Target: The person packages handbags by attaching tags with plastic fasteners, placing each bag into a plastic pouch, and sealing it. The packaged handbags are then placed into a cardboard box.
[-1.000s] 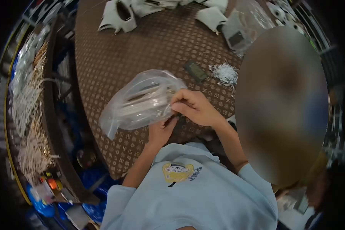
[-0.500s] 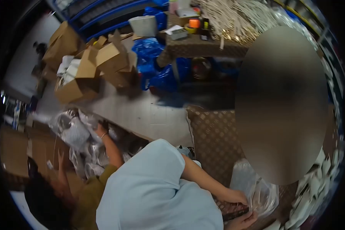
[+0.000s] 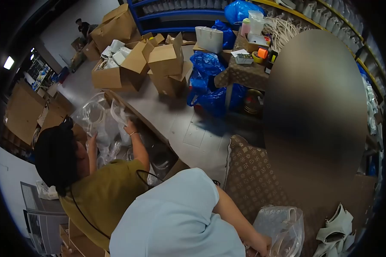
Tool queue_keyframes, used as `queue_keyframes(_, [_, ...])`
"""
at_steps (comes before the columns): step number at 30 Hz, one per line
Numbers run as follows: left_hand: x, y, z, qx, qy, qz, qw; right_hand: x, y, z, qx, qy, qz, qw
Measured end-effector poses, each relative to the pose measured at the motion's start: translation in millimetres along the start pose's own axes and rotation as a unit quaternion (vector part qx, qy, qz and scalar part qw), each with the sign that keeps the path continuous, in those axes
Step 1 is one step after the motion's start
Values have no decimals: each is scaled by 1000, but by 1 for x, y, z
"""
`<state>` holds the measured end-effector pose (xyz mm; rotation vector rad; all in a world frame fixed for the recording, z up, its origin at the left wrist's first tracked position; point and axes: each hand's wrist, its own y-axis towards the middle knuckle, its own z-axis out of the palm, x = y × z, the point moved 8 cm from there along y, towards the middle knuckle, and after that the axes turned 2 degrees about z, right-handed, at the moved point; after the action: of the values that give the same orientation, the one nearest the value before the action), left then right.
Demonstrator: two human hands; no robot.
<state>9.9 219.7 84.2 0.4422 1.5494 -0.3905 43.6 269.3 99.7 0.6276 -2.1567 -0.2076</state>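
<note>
My left hand (image 3: 260,244) reaches down to the bottom edge of the view, past a light blue sleeve (image 3: 180,214). Its fingers curl closed, with the tips cut off by the frame; I cannot tell what is in them. Right beside it lies a clear plastic bag (image 3: 278,214), crumpled, with a pale handle-like loop inside. Both rest on a brown patterned cloth (image 3: 248,167). Farther right on the cloth are white bag-like pieces (image 3: 336,229) with dark openings. My right hand is out of view.
At left, another person in an olive top (image 3: 111,192) handles plastic-wrapped items in a large carton (image 3: 171,147). Open cardboard boxes (image 3: 120,77) and blue plastic bags (image 3: 208,73) stand on the floor. A second table (image 3: 244,75) carries tape rolls and cords. A blurred oval covers the right side.
The view has swung left and up, so things appear shifted right. My right hand has dropped out of view, and my left hand sits lower. The other person's hands now lift clear plastic.
</note>
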Motion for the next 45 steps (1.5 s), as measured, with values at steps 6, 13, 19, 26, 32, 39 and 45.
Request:
queue_keyframes(6, [-42, 1, 20, 10, 241, 202, 949, -4, -19, -26, -7, -33, 3, 999])
queue_keyframes(13, [-22, -8, -11, 11, -14, 81, 997, 21, -128, -90, -45, -140, 146, 978])
queue_keyframes(19, [5, -18, 2, 146, -248, -154, 945, 60, -102, -88, -166, 7, 331, 929])
queue_keyframes(26, [-1, -19, 5, 202, -209, -149, 945, 66, -107, -83, -183, -40, 277, 943])
queue_keyframes(32, [-5, -16, 5, 217, -161, -108, 957, 62, -111, -81, -195, -64, 291, 934])
queue_keyframes(39, [-9, -11, 0, 203, -90, -82, 971, 68, -105, -84, -207, -115, 308, 921])
queue_keyframes(45, [-20, -8, -5, 184, -54, -57, 980, 85, -93, -79, -183, -207, 214, 937])
